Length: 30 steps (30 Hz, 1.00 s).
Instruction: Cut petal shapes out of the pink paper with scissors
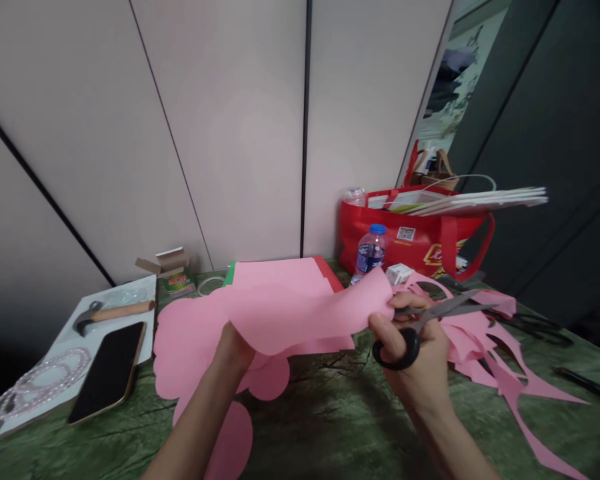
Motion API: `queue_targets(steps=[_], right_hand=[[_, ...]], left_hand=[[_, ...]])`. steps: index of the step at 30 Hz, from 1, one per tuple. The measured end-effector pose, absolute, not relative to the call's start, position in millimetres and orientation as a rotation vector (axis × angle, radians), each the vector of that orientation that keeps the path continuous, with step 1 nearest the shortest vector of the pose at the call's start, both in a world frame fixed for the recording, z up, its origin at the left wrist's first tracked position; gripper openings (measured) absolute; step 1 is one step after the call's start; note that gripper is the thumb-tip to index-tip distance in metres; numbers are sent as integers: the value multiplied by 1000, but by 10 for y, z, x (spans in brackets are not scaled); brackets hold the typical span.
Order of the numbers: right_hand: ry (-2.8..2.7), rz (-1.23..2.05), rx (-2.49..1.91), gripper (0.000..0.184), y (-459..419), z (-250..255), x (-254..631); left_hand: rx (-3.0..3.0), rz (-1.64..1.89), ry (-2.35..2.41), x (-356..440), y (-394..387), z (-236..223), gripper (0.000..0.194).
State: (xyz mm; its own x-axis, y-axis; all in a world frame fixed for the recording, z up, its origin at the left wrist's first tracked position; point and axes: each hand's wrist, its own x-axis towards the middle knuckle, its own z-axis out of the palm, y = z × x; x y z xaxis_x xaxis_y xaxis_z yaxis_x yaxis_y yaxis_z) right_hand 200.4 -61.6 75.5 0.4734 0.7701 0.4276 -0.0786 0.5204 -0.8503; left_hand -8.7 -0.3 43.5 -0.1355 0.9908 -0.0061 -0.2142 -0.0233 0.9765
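Observation:
A curved sheet of pink paper (290,317) is raised over the table between my two hands. My left hand (237,345) reaches under its left part, and the sheet hides the fingers. My right hand (417,340) is closed on black-handled scissors (411,350), whose slightly parted blades point right, away from the sheet. The thumb and fingertips of that same hand touch the sheet's curled right end. Rounded pink paper cutouts (187,340) lie overlapping below and left of my left hand. Pink paper scraps (480,340) are heaped right of my right hand.
At left are a hammer (117,311), a phone (109,373), a bead string (45,380) and a small opened box (179,280). Behind stand a water bottle (371,252) and a red bag (395,233). A black pen-like stick (587,383) lies at right. Pale panels (245,133) rise behind the table.

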Motion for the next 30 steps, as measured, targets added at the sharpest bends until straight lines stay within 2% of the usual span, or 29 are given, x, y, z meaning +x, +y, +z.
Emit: queue_targets(steps=[3, 11, 17, 18, 20, 23, 25, 30], right_hand=[[-985, 654, -866, 21, -580, 715, 1965], [-949, 683, -827, 25, -482, 695, 2047], [-930, 774, -758, 31, -492, 754, 2053], [-931, 795, -746, 30, -495, 757, 2054], [-953, 845, -715, 29, -514, 767, 2051], [-1038, 926, -666, 27, -581, 809, 2029], [-1122, 969, -641, 27, -646, 863, 2004], [-1310, 1073, -599, 26, -859, 1046, 1922]], left_hand=[[853, 1202, 965, 1, -115, 544, 18], [748, 865, 702, 63, -235, 594, 14], [681, 741, 639, 190, -307, 820, 68], [672, 764, 642, 211, -345, 902, 71], [619, 899, 705, 237, -451, 1067, 59], [502, 1179, 709, 231, -682, 1250, 21], [388, 1335, 686, 215, -861, 1311, 21], [293, 1587, 614, 211, -1176, 1276, 36]])
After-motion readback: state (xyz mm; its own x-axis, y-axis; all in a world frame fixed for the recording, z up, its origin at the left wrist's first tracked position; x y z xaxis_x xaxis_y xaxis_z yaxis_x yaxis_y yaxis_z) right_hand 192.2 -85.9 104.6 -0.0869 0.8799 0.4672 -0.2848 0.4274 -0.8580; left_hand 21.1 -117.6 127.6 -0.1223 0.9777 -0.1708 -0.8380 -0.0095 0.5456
